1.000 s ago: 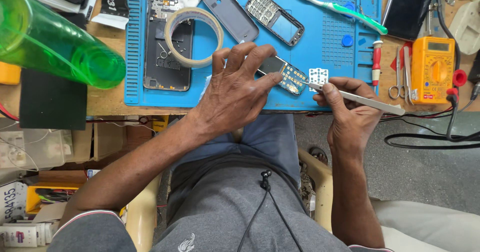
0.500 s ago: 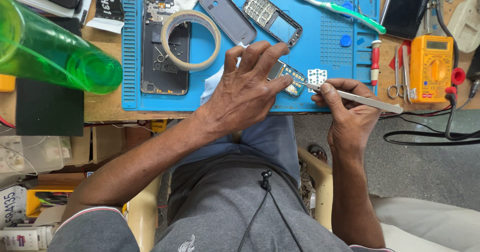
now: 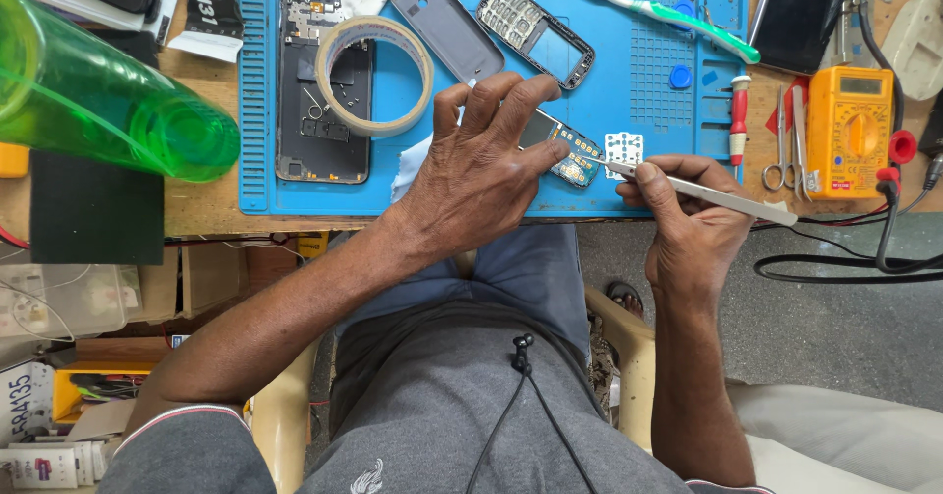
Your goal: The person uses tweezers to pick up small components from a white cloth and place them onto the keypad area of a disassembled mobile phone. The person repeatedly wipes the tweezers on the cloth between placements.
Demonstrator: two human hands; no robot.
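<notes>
1. Counter (image 3: 196, 214): wooden, cluttered. The blue work mat (image 3: 432, 185) covers its middle; everything I'm working on sits on it.
2. Green plastic bottle (image 3: 108, 101) lies on its side at far left, off the mat.
3. Opened smartphone body (image 3: 295, 82) lies flat on the mat's left part, and a roll of tape (image 3: 378, 74) overlaps its right edge.
4. Left hand (image 3: 481, 175): palm down on the mat, fingers spread and pressing on the small phone circuit board (image 3: 568, 152). Grip is clamped on the board, pinning it flat against the mat near the front edge.
5. Right hand (image 3: 693, 219): grip closed around metal tweezers (image 3: 707, 190). The tips touch the board's right end.
6. Yellow multimeter (image 3: 850, 131) sits right of the mat, black leads trailing off the counter edge.
7. Grey phone back cover (image 3: 447, 27) and keypad front frame (image 3: 535, 32) lie side by side at the mat's top, apart from both hands.
8. Green-and-white toothbrush (image 3: 668, 13) lies diagonally at the mat's upper right.
9. Red-handled screwdriver (image 3: 739, 119) lies on the mat's right edge, with small scissors (image 3: 776, 145) just beside it.
10. White keypad membrane (image 3: 624, 147) lies just beside the board, right above the tweezers' tips.
</notes>
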